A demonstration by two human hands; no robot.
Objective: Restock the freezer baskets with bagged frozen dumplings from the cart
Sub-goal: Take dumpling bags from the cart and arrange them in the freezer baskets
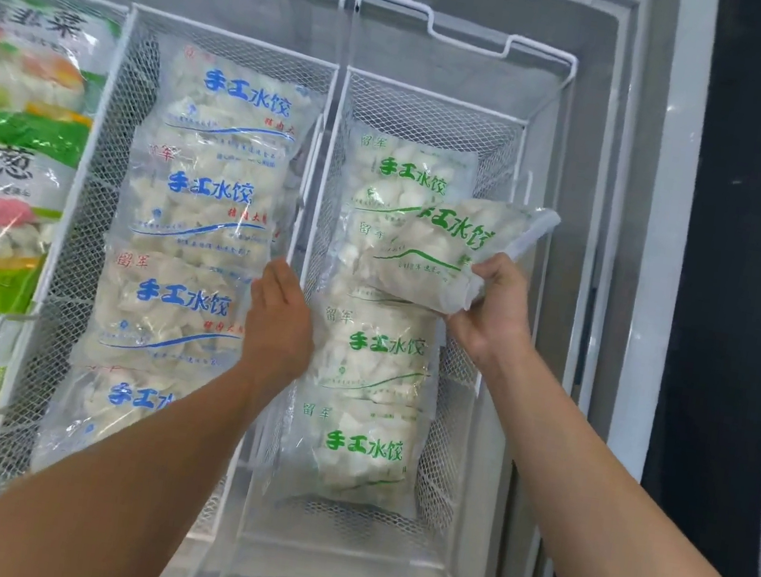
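My right hand [495, 311] grips a clear bag of dumplings with green lettering [447, 249], tilted over the right wire basket [437, 98]. Below it in that basket lie three more green-lettered bags [378, 356] in a row. My left hand [279, 318] hovers flat, fingers together, over the divider between the two baskets and holds nothing. The left wire basket [238, 36] holds several blue-lettered dumpling bags [207, 200] in an overlapping row.
At the far left lie colourful green-and-white printed bags [1, 186] in another basket. The grey freezer wall and rim [622, 224] run along the right, with a dark strip beyond. White wire basket handles [467, 41] stick up at the back.
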